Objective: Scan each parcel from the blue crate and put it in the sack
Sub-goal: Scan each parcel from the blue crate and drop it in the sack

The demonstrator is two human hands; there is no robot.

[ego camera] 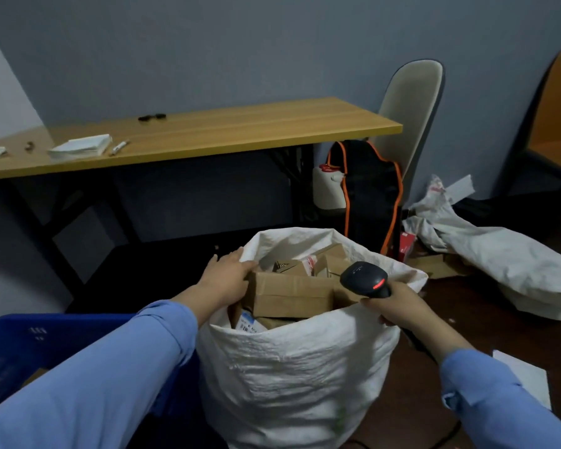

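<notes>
While right fingers point(384, 319) grip scanner point(363, 277) | left fingers point(238, 256) at parcel point(292, 293), grip unclear | table point(240, 134) behind sack point(289, 367)

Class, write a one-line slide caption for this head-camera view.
Left hand rests on a cardboard parcel in the white sack; right hand grips the scanner.

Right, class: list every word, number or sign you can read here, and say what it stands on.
Nothing reads clearly.
Parcel label in the sack: print too blurred.
Box: red print, blurred.
Crate: raised marks, too small.
Crumpled sack: red print, blurred.
</notes>
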